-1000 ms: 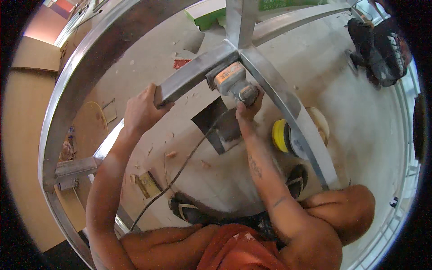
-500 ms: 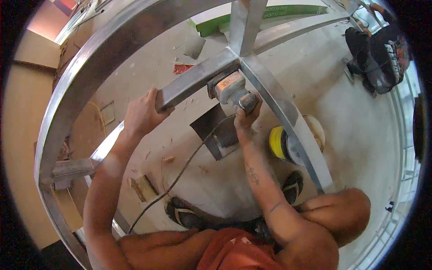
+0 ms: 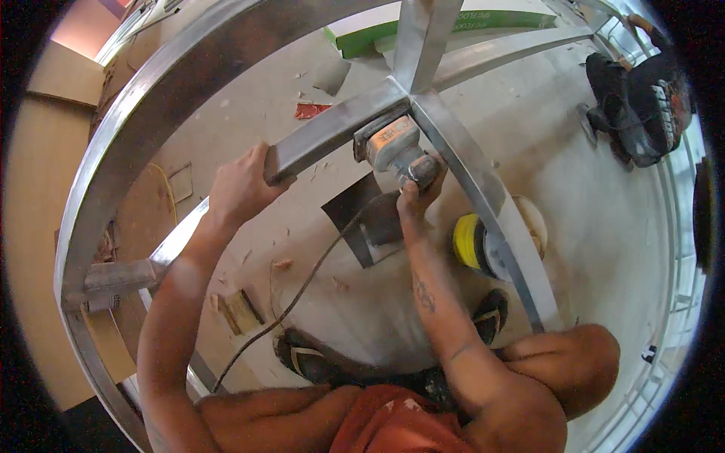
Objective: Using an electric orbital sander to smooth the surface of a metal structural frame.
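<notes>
My left hand [image 3: 245, 187] is wrapped round a bar of a grey metal frame [image 3: 340, 127], the fingers curled over its edge. In my right hand [image 3: 421, 195] is a corded power sander [image 3: 394, 145], orange and grey, gripped by its rear end. The sander's dark flat pad lies against the underside of the same bar, close to the joint where several bars meet. Its cable [image 3: 302, 291] runs from my right hand down to the lower left. My palm hides part of the sander's body.
Beneath the frame lie a dark sheet [image 3: 355, 219], a yellow-and-black round thing [image 3: 470, 241], a red scrap [image 3: 311, 111] and small debris. A green-and-white long box [image 3: 370, 36] lies at the back. Another person [image 3: 642, 106] crouches at the far right. Tan boards [image 3: 57, 249] stand at left.
The sander and my right hand have shifted slightly right relative to the view, as has the bar. My left hand keeps its grip on the bar.
</notes>
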A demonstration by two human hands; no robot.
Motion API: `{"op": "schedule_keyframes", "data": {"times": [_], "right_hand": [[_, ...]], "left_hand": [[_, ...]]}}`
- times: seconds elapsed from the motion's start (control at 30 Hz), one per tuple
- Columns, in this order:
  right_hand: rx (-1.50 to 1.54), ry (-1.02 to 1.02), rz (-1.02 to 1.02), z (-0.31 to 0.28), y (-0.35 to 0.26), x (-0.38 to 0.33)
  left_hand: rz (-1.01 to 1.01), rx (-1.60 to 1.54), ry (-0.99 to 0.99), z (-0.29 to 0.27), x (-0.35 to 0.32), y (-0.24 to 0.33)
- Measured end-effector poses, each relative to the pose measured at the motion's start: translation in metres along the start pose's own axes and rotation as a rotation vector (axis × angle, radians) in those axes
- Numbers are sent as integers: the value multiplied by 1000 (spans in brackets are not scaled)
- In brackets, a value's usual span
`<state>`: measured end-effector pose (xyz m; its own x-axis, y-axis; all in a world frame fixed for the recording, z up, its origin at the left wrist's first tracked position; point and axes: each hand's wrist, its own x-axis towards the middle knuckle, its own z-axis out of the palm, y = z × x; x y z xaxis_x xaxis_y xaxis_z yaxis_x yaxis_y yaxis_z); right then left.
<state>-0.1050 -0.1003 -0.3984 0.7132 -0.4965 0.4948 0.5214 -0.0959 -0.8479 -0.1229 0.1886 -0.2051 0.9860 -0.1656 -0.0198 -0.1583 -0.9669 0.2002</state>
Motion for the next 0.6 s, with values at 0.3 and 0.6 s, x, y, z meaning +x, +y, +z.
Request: {"op": "schedule_keyframes", "data": {"times": [0.3, 0.6], "right_hand": [[134, 19, 109, 4, -6, -3], [54, 18, 119, -7, 8, -13]], "left_hand": [[-4, 1, -26, -3, -1, -3], [41, 10, 44, 2, -2, -3]]}}
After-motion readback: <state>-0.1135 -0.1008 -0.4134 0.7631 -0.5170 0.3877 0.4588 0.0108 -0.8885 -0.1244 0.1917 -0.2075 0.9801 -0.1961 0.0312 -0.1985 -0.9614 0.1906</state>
